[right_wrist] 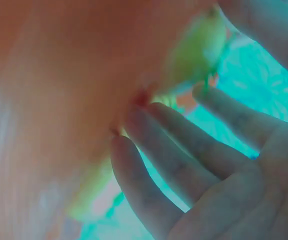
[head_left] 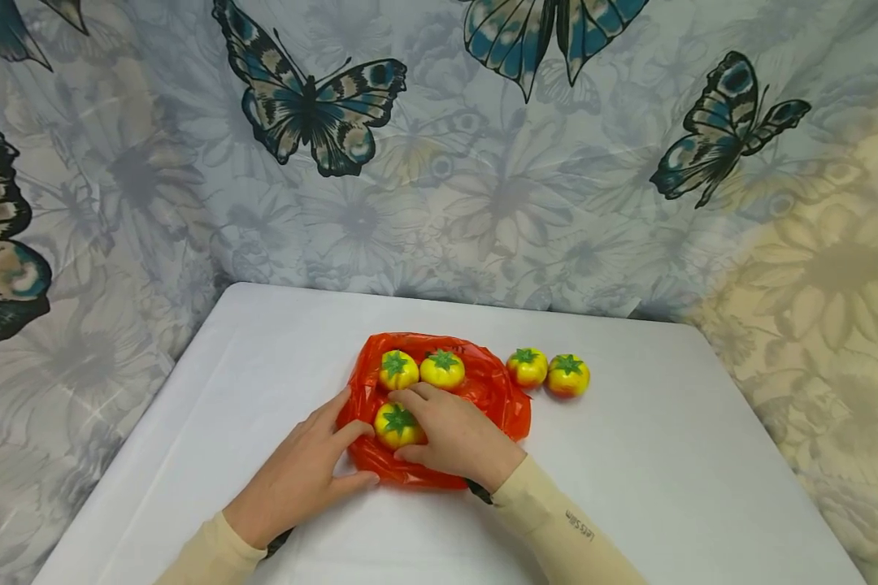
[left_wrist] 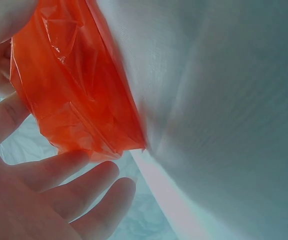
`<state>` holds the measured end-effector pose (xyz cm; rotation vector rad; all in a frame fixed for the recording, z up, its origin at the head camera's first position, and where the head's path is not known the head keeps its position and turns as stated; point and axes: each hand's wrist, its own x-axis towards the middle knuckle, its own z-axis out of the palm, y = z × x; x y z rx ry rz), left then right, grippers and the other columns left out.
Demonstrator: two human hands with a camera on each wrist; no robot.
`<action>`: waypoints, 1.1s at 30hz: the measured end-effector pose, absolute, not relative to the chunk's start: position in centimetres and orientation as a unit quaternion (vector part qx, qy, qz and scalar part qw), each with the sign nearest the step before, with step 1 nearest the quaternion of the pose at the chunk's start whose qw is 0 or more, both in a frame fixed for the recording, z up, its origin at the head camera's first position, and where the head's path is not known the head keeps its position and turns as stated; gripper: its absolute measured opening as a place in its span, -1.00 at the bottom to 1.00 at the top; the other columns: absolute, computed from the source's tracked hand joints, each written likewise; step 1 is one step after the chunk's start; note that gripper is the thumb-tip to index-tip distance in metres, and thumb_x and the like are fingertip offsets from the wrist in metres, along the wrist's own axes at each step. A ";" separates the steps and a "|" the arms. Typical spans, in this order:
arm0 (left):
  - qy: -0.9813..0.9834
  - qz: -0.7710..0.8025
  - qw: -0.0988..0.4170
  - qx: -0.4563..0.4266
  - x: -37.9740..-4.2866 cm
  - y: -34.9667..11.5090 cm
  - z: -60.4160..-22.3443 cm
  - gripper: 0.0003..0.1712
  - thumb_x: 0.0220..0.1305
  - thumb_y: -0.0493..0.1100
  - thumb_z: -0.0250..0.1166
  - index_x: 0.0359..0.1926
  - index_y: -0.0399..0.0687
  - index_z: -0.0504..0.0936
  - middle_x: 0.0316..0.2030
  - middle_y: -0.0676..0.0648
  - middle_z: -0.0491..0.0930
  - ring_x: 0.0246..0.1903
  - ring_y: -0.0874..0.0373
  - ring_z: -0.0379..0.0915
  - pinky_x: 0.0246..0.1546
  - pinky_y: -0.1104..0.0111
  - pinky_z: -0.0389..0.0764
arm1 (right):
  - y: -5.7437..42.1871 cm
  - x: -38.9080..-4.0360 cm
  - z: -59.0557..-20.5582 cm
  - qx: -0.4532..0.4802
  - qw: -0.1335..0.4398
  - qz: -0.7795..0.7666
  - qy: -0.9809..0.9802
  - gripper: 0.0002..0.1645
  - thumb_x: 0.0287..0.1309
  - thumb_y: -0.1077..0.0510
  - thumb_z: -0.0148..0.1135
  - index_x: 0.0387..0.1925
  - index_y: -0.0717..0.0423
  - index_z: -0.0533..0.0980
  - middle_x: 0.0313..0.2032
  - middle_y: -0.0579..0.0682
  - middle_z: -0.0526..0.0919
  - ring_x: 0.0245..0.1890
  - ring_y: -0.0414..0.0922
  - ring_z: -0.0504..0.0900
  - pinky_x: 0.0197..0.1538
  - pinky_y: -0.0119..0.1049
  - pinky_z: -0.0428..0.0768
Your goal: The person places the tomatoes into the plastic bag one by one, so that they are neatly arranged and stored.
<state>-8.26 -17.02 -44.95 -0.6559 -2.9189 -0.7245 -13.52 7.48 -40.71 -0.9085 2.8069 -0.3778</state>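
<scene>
A red plastic bag (head_left: 493, 390) lies spread and crumpled on the table, and inside it are three yellow toy tomatoes with green star-shaped tops. Two of them, a left tomato (head_left: 398, 370) and a right tomato (head_left: 442, 370), sit side by side at the back. My right hand (head_left: 457, 431) holds the front tomato (head_left: 397, 426), its fingers behind and its thumb before it. Along the bag's left edge, my left hand (head_left: 300, 463) rests with loosely spread fingers (left_wrist: 84, 192) touching the plastic. The right wrist view is blurred.
Just right of the bag, two more yellow-and-red tomatoes, one nearer (head_left: 527, 368) and one farther (head_left: 568, 376), stand together on the white table (head_left: 673, 455). Behind the table's back edge hangs a butterfly-patterned cloth (head_left: 497, 195).
</scene>
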 end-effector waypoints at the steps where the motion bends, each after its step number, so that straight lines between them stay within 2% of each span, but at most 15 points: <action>1: -0.948 -0.236 0.032 -0.212 -8.3 -17.0 -45.0 -0.43 0.17 0.32 0.62 0.07 0.24 0.67 0.60 -0.31 0.30 0.46 -0.30 0.44 0.34 -0.24 0.60 | 7.8 -13.5 -40.4 -0.301 0.081 -0.132 0.941 -0.13 0.26 -0.24 0.55 0.50 -0.13 0.46 0.36 -0.08 0.64 0.29 -0.09 0.69 0.32 -0.06 0.72; 8: -0.950 -0.237 0.026 -0.201 -8.1 -16.8 -45.0 -0.40 0.16 0.31 0.62 0.14 0.29 0.66 0.62 -0.28 0.28 0.44 -0.27 0.46 0.31 -0.24 0.61 | 12.6 -13.8 -37.9 -0.246 0.026 -0.189 0.950 -0.18 0.26 -0.20 0.57 0.47 -0.12 0.50 0.40 -0.05 0.62 0.33 -0.01 0.68 0.33 0.03 0.71; 16: -0.954 -0.233 0.015 -0.189 -8.0 -16.6 -45.1 -0.39 0.14 0.32 0.63 0.14 0.35 0.65 0.63 -0.28 0.25 0.42 -0.28 0.48 0.26 -0.25 0.64 | 20.7 -15.3 -37.4 -0.163 -0.048 -0.190 0.967 -0.19 0.29 -0.11 0.57 0.46 0.00 0.49 0.38 0.07 0.63 0.31 0.14 0.66 0.32 0.19 0.68; 25: -0.954 -0.234 0.001 -0.186 -8.1 -16.2 -44.9 -0.38 0.15 0.32 0.62 0.17 0.33 0.66 0.65 -0.24 0.23 0.42 -0.25 0.47 0.26 -0.24 0.65 | 27.1 -17.2 -38.3 -0.067 -0.022 -0.188 0.980 -0.11 0.36 -0.08 0.49 0.57 0.11 0.36 0.52 0.27 0.44 0.50 0.34 0.41 0.50 0.37 0.42; 33: -0.960 -0.225 -0.024 -0.168 -8.2 -16.1 -44.8 -0.36 0.12 0.35 0.62 0.17 0.37 0.65 0.67 -0.21 0.19 0.45 -0.22 0.43 0.29 -0.24 0.63 | 28.3 -18.3 -40.2 -0.050 0.009 -0.201 0.978 -0.05 0.34 -0.15 0.50 0.57 0.14 0.34 0.50 0.31 0.46 0.52 0.35 0.39 0.53 0.36 0.39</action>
